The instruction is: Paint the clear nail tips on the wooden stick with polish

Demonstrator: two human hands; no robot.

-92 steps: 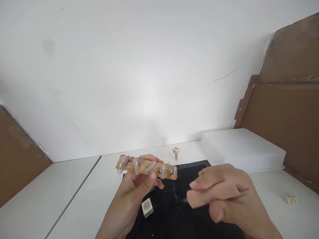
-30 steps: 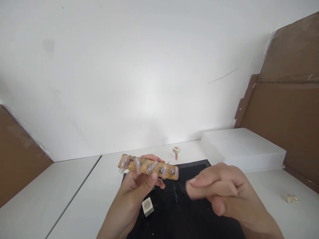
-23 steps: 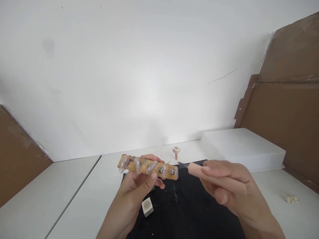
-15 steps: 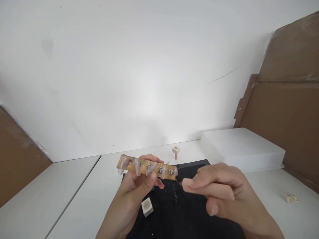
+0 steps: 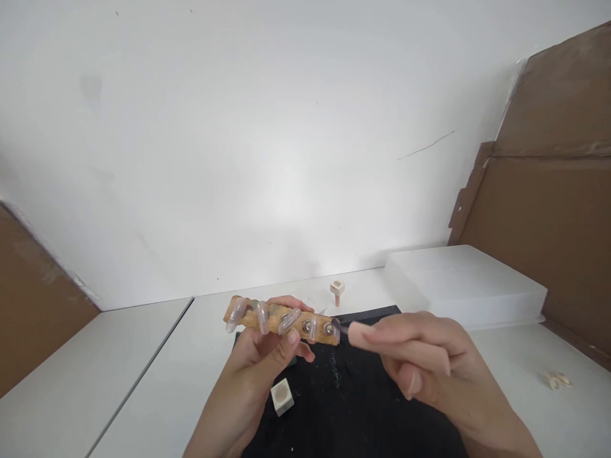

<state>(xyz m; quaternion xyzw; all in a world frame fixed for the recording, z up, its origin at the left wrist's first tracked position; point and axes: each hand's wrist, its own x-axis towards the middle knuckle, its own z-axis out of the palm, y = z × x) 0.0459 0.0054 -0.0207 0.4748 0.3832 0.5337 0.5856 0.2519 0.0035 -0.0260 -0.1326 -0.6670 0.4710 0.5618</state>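
At lower centre, the wooden strip (image 5: 273,324) slopes lengthwise gently down rightward, pinched by the left hand (image 5: 260,367); the right hand (image 5: 456,366), knuckles up, clasps a peach-handled tool (image 5: 359,336) pointing left.

The left hand (image 5: 258,369) holds a narrow, yellowish wooden strip (image 5: 273,324) above the black mat's (image 5: 363,401) far left corner, its right end slanting lower. Five glossy, pale pinkish nail tips (image 5: 263,317) sit along it at differing angles, the leftmost overhanging the lower edge; round metal pieces (image 5: 328,328) show toward the right end. The right hand (image 5: 439,375) grips a flat pink bar (image 5: 427,358), its thin, dark, blurred tip at the strip's right end; contact is unclear.
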